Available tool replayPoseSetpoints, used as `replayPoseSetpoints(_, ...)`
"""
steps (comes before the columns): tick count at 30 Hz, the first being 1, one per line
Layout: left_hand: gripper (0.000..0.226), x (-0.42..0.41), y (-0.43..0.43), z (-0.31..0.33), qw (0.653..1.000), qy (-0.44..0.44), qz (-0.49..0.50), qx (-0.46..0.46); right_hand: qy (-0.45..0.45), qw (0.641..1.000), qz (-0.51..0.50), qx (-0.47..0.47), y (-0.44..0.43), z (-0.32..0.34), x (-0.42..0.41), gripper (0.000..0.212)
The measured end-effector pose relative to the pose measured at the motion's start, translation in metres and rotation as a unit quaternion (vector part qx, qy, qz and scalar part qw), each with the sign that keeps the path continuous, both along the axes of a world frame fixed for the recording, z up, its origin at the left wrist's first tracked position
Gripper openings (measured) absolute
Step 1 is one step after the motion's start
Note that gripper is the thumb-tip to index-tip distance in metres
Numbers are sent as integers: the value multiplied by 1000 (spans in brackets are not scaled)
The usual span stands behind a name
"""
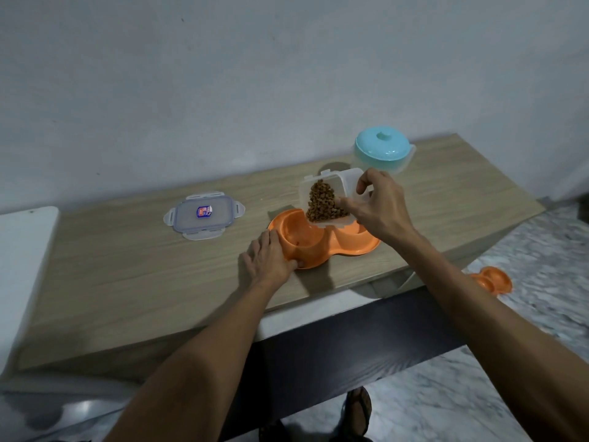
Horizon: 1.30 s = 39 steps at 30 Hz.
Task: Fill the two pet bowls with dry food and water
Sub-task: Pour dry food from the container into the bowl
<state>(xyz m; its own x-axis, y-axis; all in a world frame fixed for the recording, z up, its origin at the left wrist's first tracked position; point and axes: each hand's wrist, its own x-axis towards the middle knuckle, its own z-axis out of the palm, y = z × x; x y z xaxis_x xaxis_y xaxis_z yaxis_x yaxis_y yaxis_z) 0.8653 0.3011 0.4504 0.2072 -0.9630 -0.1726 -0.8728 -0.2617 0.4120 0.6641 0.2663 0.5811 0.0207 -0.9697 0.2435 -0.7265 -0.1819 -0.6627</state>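
Note:
An orange double pet bowl [334,250] sits on the wooden table top [159,282], near its front edge. My left hand [267,260] grips the bowl's left front rim. My right hand [379,207] holds a clear plastic food container [328,186], tilted over the left bowl, with brown dry kibble [323,202] piled toward its lower edge. A little kibble lies in the left bowl. The right bowl is mostly hidden behind my right hand. A clear jug with a turquoise lid [382,149] stands behind the bowls.
The container's clear clip lid [204,215] lies flat on the table to the left. A white surface [22,250] adjoins the table on the left. Another orange double bowl [492,280] lies on the marble floor at the right. A sandalled foot [358,409] shows below.

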Motion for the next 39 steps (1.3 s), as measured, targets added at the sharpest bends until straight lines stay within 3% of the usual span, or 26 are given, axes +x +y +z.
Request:
replayPoseSetpoints(27, 96, -1, -3, -4, 1000, 12, 8, -3, 10, 1000, -7, -10, 4, -7, 4, 40)
replayPoseSetpoints(31, 98, -1, -2, -4, 1000, 12, 9, -2, -104, 992, -56, 51, -1, -6, 1, 39)
replayPoseSetpoints(39, 101, -2, -1, -3, 1000, 16, 8, 2, -295, 913, -158, 232, -38, -15, -16, 24)
